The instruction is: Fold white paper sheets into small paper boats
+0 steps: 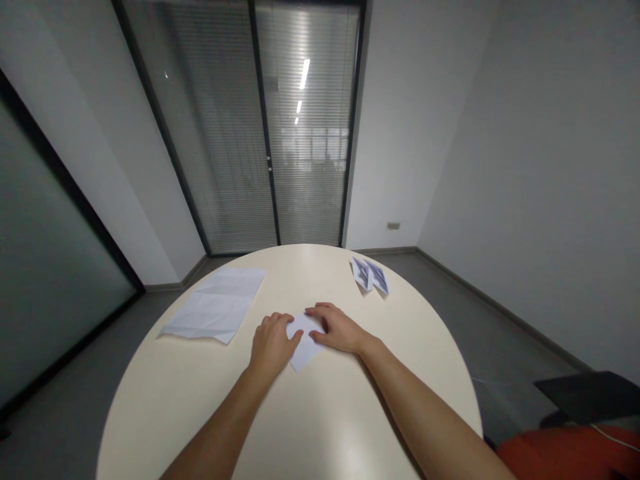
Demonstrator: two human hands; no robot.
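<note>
A small folded white paper [304,351] lies on the round cream table near its middle, one corner pointing toward me. My left hand [273,341] rests on its left edge, with the thumb on the paper and the fingers curled around that side. From the right, my right hand [336,328] holds the opposite edge between thumb and fingers. The paper's far corner shows between both hands.
A large creased white sheet [215,305] lies at the table's left. Two folded paper pieces [370,276] stand at the back right of the table [300,257]. A red chair [570,453] and a black flat object [593,395] are at the lower right.
</note>
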